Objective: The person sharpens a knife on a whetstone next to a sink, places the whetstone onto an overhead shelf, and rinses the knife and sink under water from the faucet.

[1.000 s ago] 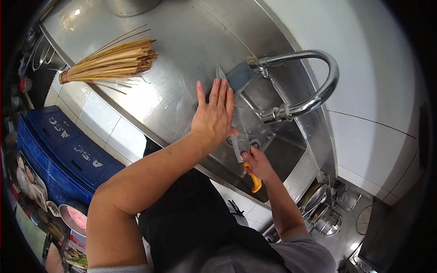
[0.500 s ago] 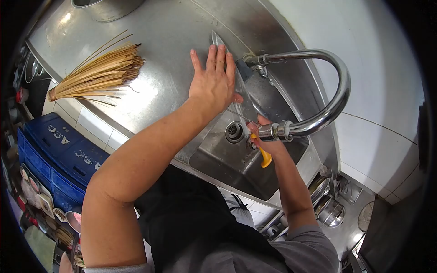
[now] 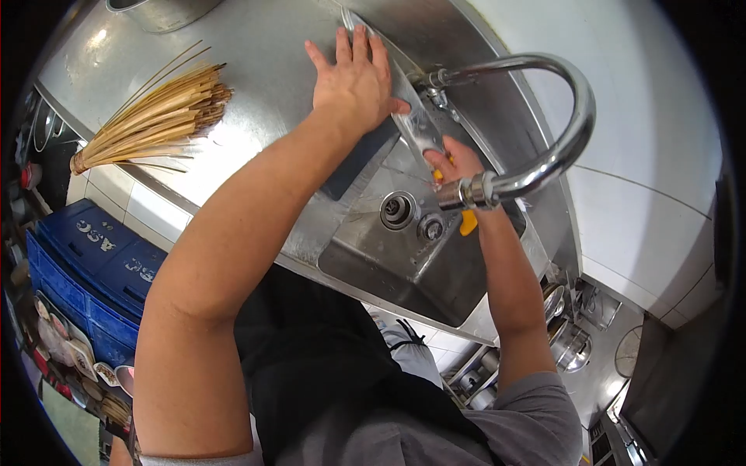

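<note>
A long knife with a wide metal blade (image 3: 420, 128) lies slantwise over the edge of the sink. Its yellow handle (image 3: 468, 223) is in my right hand (image 3: 461, 161), which is closed round it, partly behind the tap's spout. My left hand (image 3: 351, 87) rests palm down along the far part of the blade, fingers stretched and spread, thumb near the blade. Below my left wrist, a dark flat block (image 3: 353, 167), which looks like a sharpening stone, shows beneath the blade. Whether the blade touches it is hidden by the hand.
A curved chrome tap (image 3: 583, 109) arches over the sink (image 3: 373, 272). On the steel counter (image 3: 264, 62) lie a bundled stick brush (image 3: 155, 124) and a metal pan (image 3: 163, 14) at the far edge. Blue bins (image 3: 93, 241) stand at the left, pots (image 3: 571, 346) lower right.
Both hands and the knife have moved up and away from me. The blade has turned to show more of its flat side, and the dark block now appears below my left wrist.
</note>
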Available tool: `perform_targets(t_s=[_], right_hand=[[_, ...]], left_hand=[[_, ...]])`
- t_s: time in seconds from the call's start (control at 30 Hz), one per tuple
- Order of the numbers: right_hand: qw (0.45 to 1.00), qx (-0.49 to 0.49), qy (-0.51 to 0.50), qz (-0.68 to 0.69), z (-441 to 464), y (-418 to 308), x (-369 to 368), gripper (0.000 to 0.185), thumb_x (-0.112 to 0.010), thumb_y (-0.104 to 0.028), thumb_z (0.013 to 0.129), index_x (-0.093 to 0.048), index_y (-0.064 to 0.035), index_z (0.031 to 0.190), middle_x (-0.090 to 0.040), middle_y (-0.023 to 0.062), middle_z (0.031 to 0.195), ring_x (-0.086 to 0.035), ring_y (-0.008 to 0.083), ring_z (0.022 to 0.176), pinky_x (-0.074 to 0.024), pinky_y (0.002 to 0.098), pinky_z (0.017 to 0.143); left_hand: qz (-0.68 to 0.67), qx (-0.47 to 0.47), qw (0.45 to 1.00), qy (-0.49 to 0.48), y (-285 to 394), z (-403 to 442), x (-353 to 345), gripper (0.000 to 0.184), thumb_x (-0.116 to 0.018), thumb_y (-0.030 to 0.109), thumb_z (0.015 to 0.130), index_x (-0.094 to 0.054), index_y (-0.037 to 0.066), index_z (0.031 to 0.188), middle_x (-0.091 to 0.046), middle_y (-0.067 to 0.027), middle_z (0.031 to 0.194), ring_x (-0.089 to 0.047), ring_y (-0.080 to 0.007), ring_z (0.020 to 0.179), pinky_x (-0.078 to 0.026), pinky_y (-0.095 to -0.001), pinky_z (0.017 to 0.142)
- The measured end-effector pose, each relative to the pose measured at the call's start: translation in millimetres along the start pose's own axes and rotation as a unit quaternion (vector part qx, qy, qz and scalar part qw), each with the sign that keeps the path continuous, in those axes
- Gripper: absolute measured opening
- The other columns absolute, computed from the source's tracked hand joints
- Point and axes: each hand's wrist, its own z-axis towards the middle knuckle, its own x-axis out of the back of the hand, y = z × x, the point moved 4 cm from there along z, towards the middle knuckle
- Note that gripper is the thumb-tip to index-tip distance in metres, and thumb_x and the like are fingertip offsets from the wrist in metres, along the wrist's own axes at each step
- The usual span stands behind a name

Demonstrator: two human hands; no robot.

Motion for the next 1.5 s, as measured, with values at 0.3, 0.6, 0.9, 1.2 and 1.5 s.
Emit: perform_targets(t_s=[0.3, 0.6, 0.9, 1.2, 1.5], right_hand=[[0.948, -0.183, -0.124, 0.23, -95.4, -30.2, -53.2, 0.023, -0.069, -0.027, 0.102, -0.057, -0.0081, 0.096, -0.058, 0.0023, 0.068, -0.049, 0.0068, 0.048, -0.0363, 0.0236, 0.042], [0.946, -0.163, -0.146, 0.238, -93.9, -38.4, -110.3, 0.028, -0.073, -0.028, 0.099, -0.059, -0.0046, 0.107, -0.059, 0.0024, 0.066, -0.056, 0.0104, 0.053, -0.0436, 0.029, 0.049], [0.978, -0.148, -0.054, 0.136, -38.1, -23.8, -81.8, 0.028, -0.074, -0.025, 0.098, -0.055, -0.0056, 0.094, -0.058, 0.0018, 0.067, -0.052, 0.0094, 0.05, -0.0401, 0.0278, 0.045], [0.999, -0.011, 0.037, -0.004, 23.6, -12.5, -44.1, 0.041, -0.077, -0.04, 0.094, -0.054, -0.0063, 0.09, -0.057, 0.0032, 0.067, -0.053, 0.0125, 0.053, -0.0432, 0.0301, 0.047], [0.968, -0.101, -0.08, 0.217, -59.1, -52.4, -72.7, 0.032, -0.076, -0.03, 0.097, -0.053, -0.0087, 0.09, -0.057, 0.0015, 0.065, -0.051, 0.0091, 0.049, -0.0393, 0.0264, 0.043]], left_hand=[[0.038, -0.031, 0.999, -0.021, -8.1, -101.4, 44.5, 0.111, -0.077, 0.065, 0.079, -0.034, 0.001, 0.158, -0.031, -0.0197, 0.167, -0.027, -0.0398, 0.155, -0.024, -0.0775, 0.113], [0.057, -0.021, 0.993, -0.098, -35.5, -107.8, 17.0, 0.113, -0.08, 0.062, 0.076, -0.033, 0.002, 0.159, -0.027, -0.0176, 0.169, -0.026, -0.0393, 0.156, -0.023, -0.0779, 0.113], [0.035, -0.02, 0.996, -0.077, -37.0, -43.4, 4.8, 0.111, -0.079, 0.06, 0.079, -0.029, 0.003, 0.161, -0.025, -0.0166, 0.17, -0.025, -0.0398, 0.156, -0.025, -0.0789, 0.113], [-0.041, 0.022, 0.996, -0.072, -33.2, -14.7, 42.9, 0.107, -0.078, 0.052, 0.085, -0.025, -0.003, 0.16, -0.028, -0.0211, 0.168, -0.027, -0.0378, 0.156, -0.017, -0.0694, 0.123], [0.07, -0.046, 0.996, 0.016, -34.5, -83.1, 46.7, 0.106, -0.076, 0.064, 0.081, -0.036, 0.002, 0.157, -0.029, -0.0189, 0.168, -0.028, -0.0398, 0.155, -0.026, -0.0782, 0.112]])
